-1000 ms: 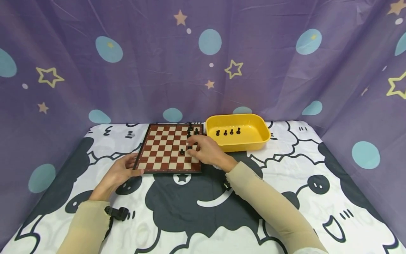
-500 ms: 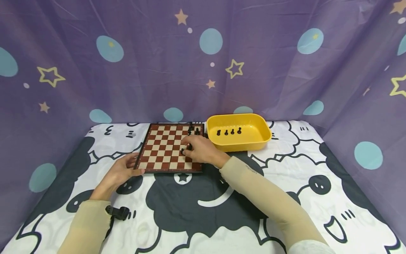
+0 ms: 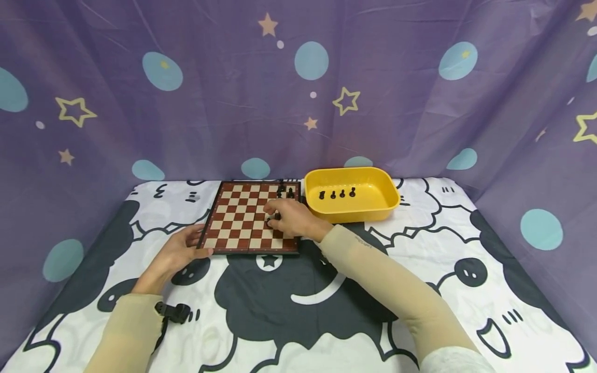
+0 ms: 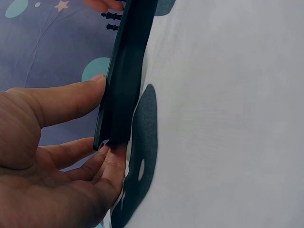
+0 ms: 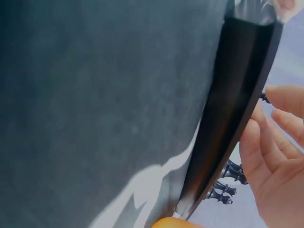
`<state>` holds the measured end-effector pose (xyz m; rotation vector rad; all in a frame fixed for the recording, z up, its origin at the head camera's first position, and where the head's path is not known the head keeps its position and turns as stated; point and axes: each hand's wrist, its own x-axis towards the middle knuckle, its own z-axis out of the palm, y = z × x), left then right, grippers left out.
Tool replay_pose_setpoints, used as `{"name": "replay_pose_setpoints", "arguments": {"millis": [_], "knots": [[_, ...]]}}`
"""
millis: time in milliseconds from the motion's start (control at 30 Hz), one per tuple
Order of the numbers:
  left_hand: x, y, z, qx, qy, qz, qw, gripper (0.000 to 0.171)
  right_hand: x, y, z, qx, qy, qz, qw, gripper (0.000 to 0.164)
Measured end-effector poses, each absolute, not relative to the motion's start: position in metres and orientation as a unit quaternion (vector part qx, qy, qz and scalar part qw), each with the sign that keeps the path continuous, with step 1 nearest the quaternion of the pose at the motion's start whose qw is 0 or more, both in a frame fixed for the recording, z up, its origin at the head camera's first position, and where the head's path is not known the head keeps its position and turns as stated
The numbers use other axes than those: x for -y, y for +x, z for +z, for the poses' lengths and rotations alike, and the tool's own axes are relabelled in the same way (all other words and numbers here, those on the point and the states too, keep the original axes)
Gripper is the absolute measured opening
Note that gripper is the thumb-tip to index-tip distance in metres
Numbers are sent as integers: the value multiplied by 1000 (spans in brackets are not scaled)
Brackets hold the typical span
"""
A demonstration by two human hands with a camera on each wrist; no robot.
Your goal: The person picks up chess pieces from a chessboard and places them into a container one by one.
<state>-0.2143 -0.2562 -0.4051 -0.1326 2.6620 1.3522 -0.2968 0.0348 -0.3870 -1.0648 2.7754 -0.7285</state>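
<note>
A brown-and-cream chessboard (image 3: 238,210) lies on the patterned cloth. At its near left corner my left hand (image 3: 174,254) grips the board, the thumb (image 4: 78,99) against its rim and the other fingers curled at the corner. Over the board's right part is my right hand (image 3: 296,217), fingers bent and thumb toward a small black chess piece (image 3: 269,223). The thumb (image 5: 287,99) seems to touch that piece; whether it is pinched cannot be told. Another black piece (image 3: 278,215) shows between thumb and fingers. More black chess pieces (image 3: 290,192) stand at the far right corner; my right hand hides part of that side.
A yellow tray (image 3: 352,213) stands right of the board, several black chess pieces (image 3: 342,193) inside. A black-and-white cartoon cloth (image 3: 336,331) covers the table. Behind it hangs a purple curtain (image 3: 210,103) with stars and blue ovals.
My right hand has shifted a little left across the board, bringing its thumb up to the leftmost black piece. My left hand has kept its hold on the board's corner.
</note>
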Motion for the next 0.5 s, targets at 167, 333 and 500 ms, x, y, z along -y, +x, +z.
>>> {"name": "replay_pose_setpoints", "arguments": {"millis": [167,333,500], "knots": [[256,-214,-404,-890,-44,448,76,84,-35,-300,-387,-908,-346,-230,48,33],[256,-215,-404,-890,-48,447,76,84,-35,-302,-389,-908,-347,-228,55,33],[255,-215,-404,-890,-46,448,79,84,-34,-303,-392,-903,-361,-227,52,25]]}}
